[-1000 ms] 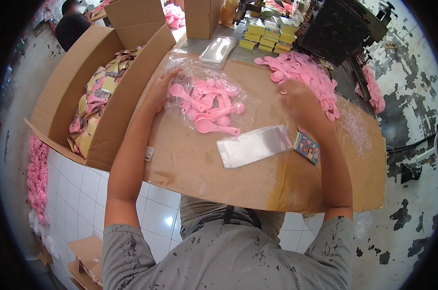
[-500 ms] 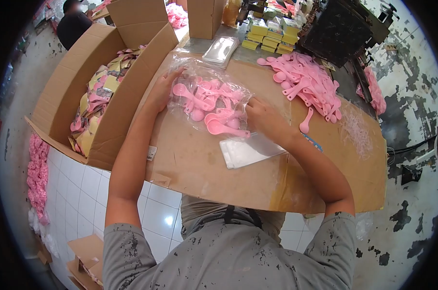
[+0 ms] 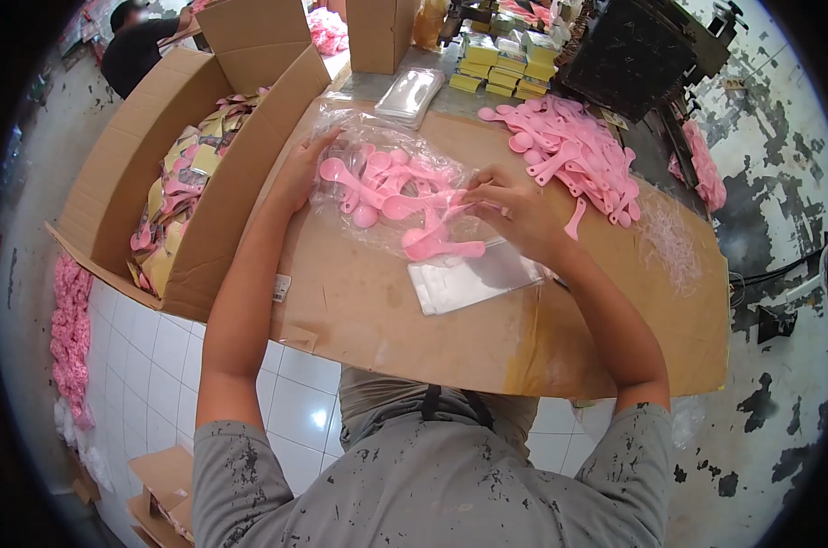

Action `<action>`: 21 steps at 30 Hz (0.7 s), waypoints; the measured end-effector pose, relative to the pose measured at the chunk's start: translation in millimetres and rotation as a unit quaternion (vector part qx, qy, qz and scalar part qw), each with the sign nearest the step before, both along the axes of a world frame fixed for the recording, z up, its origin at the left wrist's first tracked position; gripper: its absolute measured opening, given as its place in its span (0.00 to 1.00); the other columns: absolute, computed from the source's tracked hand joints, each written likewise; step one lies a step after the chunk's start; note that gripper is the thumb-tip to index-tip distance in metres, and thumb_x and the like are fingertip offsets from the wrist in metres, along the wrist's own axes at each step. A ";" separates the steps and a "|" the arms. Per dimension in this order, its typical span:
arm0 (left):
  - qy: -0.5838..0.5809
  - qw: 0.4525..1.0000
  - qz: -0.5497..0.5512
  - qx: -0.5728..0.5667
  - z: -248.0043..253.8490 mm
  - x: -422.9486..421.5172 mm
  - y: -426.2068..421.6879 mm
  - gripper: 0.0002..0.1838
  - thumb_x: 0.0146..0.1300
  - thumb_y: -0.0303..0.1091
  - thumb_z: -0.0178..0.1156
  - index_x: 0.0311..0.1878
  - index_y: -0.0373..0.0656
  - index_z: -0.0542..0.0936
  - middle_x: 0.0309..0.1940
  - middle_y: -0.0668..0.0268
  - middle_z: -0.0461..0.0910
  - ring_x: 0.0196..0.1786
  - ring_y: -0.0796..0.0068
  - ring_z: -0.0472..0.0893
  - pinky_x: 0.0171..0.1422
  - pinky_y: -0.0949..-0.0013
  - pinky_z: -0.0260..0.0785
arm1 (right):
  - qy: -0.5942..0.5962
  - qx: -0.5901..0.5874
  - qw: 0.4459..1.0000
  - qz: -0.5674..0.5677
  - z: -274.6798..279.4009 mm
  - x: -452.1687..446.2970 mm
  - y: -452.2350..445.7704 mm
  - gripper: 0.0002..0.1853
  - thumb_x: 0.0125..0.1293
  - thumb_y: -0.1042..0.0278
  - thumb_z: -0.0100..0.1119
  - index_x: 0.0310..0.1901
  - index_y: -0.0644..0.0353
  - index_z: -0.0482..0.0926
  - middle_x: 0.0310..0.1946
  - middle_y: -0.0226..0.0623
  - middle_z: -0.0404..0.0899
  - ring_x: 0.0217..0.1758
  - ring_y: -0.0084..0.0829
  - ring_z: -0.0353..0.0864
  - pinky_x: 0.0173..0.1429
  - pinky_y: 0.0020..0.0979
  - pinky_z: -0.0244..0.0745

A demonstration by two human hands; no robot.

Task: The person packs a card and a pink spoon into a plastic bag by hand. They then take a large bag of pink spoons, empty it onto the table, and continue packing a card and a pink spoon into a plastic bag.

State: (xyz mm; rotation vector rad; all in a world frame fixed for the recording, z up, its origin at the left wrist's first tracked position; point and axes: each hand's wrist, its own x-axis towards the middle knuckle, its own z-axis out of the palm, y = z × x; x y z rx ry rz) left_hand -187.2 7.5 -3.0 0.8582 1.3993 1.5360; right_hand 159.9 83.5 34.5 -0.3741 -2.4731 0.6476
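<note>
A clear plastic bag (image 3: 339,217) holding several pink measuring spoons (image 3: 365,190) lies on the cardboard-covered table. My left hand (image 3: 302,173) grips the bag's left edge, its fingers curled at the film. At the bag's right side, my right hand (image 3: 512,208) pinches the handle end of a pink spoon (image 3: 400,206). Another spoon (image 3: 446,247) lies at the bag's lower right. Just below my right hand is a stack of flat clear bags (image 3: 464,285). A large pile of loose pink spoons (image 3: 583,151) sits beyond my right hand.
An open carton (image 3: 199,265) of packed spoons and yellow cards stands left. More clear bags (image 3: 410,95) and stacks of yellow-edged cards (image 3: 501,66) lie at the back. A black machine (image 3: 628,55) stands back right, near plastic shreds (image 3: 667,242). Another person (image 3: 135,57) is far left.
My right hand has risen slightly from the bag's right edge and now pinches a spoon's handle. Spoons in the bag have shifted. My left hand stays at the bag's left edge.
</note>
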 end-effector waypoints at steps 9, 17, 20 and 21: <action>0.036 0.999 0.001 0.004 -4.3 -4.1 0.7 0.30 0.72 0.54 0.63 0.63 0.36 0.80 0.54 0.64 0.82 0.56 0.75 0.79 0.63 0.71 0.71 | -0.049 -0.023 0.998 -0.028 33.6 36.8 8.0 0.08 0.66 0.75 0.69 0.46 0.63 0.87 0.43 0.36 0.86 0.44 0.36 0.85 0.50 0.36 0.80; 0.027 1.000 0.004 -0.009 -1.0 -1.0 -0.6 0.30 0.72 0.53 0.63 0.64 0.35 0.80 0.56 0.63 0.82 0.57 0.75 0.79 0.64 0.70 0.70 | -0.068 -0.023 0.996 -0.058 37.6 53.8 15.3 0.10 0.64 0.79 0.69 0.47 0.64 0.87 0.46 0.36 0.85 0.46 0.31 0.84 0.51 0.32 0.78; 0.031 0.999 0.007 -0.011 0.4 0.2 -2.0 0.30 0.72 0.54 0.63 0.64 0.36 0.80 0.56 0.63 0.83 0.57 0.75 0.79 0.65 0.70 0.70 | -0.053 -0.048 0.990 -0.125 54.2 78.7 35.0 0.10 0.65 0.78 0.69 0.47 0.64 0.87 0.49 0.36 0.85 0.49 0.29 0.84 0.53 0.31 0.77; 0.025 1.000 0.006 -0.012 1.1 0.3 -1.6 0.30 0.72 0.53 0.63 0.64 0.36 0.80 0.55 0.63 0.83 0.57 0.75 0.79 0.65 0.70 0.70 | -0.042 -0.040 0.988 -0.143 57.9 89.2 46.7 0.10 0.65 0.78 0.69 0.48 0.64 0.87 0.49 0.36 0.85 0.50 0.29 0.83 0.54 0.31 0.77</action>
